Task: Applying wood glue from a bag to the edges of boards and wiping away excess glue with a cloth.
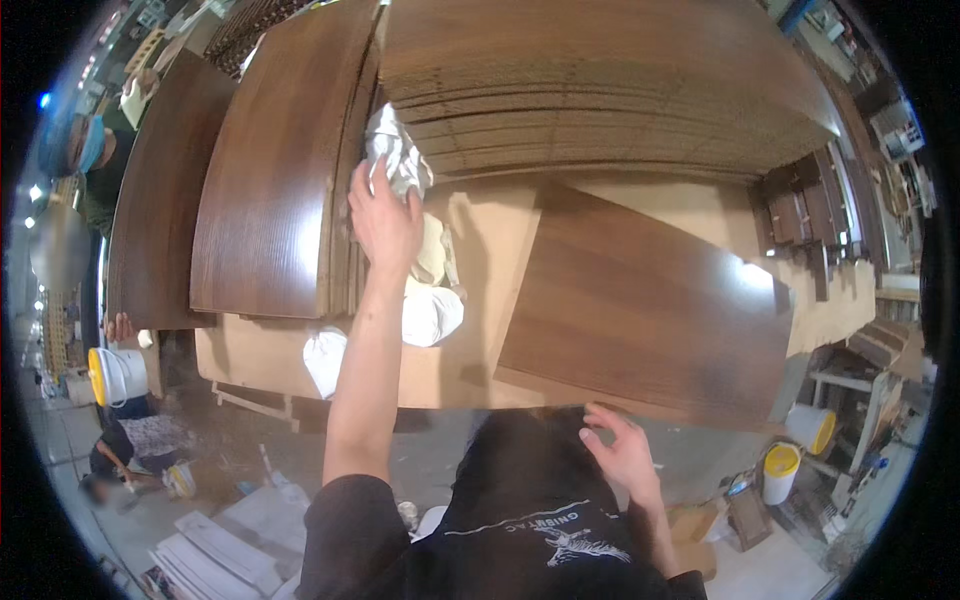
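My left hand [385, 225] is stretched far over the board table, beside the upright edge of a brown panel stack [270, 170]. Its fingers are around the lower part of a crumpled silvery-white cloth [398, 150], which bunches up between thumb and forefinger. Below that wrist lie a pale yellow cloth [430, 250] and a white rag [432, 315]; another white rag [323, 360] sits left of the forearm. Close to the table's front edge hovers my right hand [618, 445], empty, fingers apart. One loose brown panel [650, 305] lies flat in front of it.
A tall stack of brown panels [600, 90] fills the back. Another panel [165, 200] stands out at the left, with someone's fingers [120, 326] by its lower corner. White buckets with yellow lids [780, 472] stand at the right; a person [140, 445] is low at the left.
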A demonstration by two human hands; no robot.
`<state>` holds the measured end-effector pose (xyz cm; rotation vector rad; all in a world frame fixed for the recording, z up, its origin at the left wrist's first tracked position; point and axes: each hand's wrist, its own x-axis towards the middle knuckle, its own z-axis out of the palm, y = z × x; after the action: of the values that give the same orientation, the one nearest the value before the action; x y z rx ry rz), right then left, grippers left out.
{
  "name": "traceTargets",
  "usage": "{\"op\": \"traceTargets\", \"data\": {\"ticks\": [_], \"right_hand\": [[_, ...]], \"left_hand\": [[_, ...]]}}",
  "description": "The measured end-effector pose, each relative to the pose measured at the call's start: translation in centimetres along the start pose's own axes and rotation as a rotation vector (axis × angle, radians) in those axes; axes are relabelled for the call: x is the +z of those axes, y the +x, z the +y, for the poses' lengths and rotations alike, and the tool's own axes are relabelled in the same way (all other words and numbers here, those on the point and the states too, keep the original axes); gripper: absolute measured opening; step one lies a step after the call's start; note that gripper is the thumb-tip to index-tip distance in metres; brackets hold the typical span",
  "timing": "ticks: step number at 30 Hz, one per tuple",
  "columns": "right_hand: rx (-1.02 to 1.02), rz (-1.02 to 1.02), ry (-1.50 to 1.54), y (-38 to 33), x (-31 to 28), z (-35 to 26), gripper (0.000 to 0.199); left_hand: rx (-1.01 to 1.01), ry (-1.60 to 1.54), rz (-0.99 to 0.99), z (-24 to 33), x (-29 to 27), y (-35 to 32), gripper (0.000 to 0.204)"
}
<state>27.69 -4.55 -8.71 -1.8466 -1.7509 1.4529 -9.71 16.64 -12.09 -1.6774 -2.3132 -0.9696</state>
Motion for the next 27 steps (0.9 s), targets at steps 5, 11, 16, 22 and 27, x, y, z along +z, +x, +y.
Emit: {"op": "traceTargets", "data": {"ticks": [5,11,16,22,27], "right_hand": [[-0.115,0.036,-0.069,0.5,0.8,-1.2,0.039],[-0.149,0.052,-0.099,1.3,0.2,-2.4,0.041],[-0.423,0.201,0.391,4.7,-2.5,-5.4,0.052],[-0.609,-0.109,0.964,6.3,-3.9,-15.3,0.060],[-0.472,0.285,0.868,7.7,-6.0,-9.1,0.011]], "left_hand": [[-0.359,-0.063,-0.256,-5.5,-0.1,5.0,0.037],[-0.373,-1.213,0.151,2.2,-12.6,10.4,0.015],[-0.182,-1.521,-0.010,9.1,-20.3,5.8,0.031],[-0.117,-1.300,-0.278,12.6,-17.1,-4.6,0.044],[-0.400,-1.891,-0.581,15.8,-13.1,-9.1,0.040]]}}
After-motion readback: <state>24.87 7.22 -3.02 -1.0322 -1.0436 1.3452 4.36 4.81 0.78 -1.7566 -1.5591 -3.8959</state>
